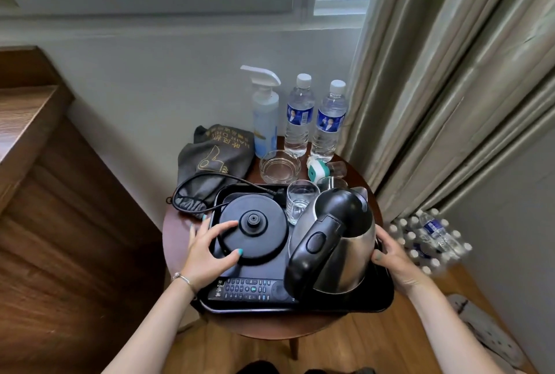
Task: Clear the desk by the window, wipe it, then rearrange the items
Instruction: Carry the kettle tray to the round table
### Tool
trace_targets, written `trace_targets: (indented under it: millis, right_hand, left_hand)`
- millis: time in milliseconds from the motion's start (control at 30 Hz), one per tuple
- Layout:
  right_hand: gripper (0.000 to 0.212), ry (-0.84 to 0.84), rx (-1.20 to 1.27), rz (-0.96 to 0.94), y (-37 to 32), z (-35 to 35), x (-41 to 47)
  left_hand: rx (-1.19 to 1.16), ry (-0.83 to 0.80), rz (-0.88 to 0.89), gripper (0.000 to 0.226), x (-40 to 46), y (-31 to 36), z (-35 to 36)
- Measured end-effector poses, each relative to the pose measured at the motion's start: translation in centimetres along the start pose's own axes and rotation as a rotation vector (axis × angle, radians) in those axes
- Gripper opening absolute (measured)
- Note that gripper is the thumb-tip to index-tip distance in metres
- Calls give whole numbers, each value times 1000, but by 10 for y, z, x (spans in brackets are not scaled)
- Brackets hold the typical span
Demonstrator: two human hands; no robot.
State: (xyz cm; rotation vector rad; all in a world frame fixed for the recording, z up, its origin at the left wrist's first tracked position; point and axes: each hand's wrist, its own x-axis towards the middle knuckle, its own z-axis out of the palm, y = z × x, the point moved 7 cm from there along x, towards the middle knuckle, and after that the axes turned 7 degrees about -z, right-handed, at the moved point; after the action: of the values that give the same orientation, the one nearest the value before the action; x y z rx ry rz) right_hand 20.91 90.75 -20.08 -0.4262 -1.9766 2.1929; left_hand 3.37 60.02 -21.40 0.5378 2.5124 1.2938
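On the small round table (180, 241) by the window, a black tray (381, 298) held a kettle (339, 241), its base (255, 229), a remote (249, 289) and a glass (300, 199). The left hand (210, 250) gripped the tray's left edge, thumb curled onto the base; the right hand (393, 256) clasped the right edge beside the kettle.

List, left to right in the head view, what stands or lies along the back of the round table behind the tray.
Grey drawstring bag → spray bottle → first water bottle → second water bottle. The glass ashtray and the small teal and white item in front of them overlap that row, so they are left out.
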Motion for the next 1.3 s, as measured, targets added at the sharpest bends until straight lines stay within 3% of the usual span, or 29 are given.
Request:
trace_targets:
  millis: [333,467,567,700,900,1133,1300]
  right_hand:
    - [112,-104,-25,67,15,-8,7]
    - [98,-189,-83,52,20,-14,7]
    - [85,-151,-32,90,17,-13,0]
    - [87,-73,-17,133,0,-7,-12]
    - [76,-38,-259,150,-21,-7,-28]
    - [59,-53,-402,254,-20,-5,-49]
    - [43,184,-657,439,-20,-8,-54]
  left_hand:
    - [44,-36,-41,63,6,-8,1]
    - [73,-54,-81,72,6,-6,1]
    - [95,-57,-124,71,2,-5,1]
    - [164,-1,-164,66,-7,9,-2]
    - [164,26,-131,50,-18,39,4]
    - [76,-53,-142,43,-37,73,15]
    - [131,-61,-160,25,-46,95,9]
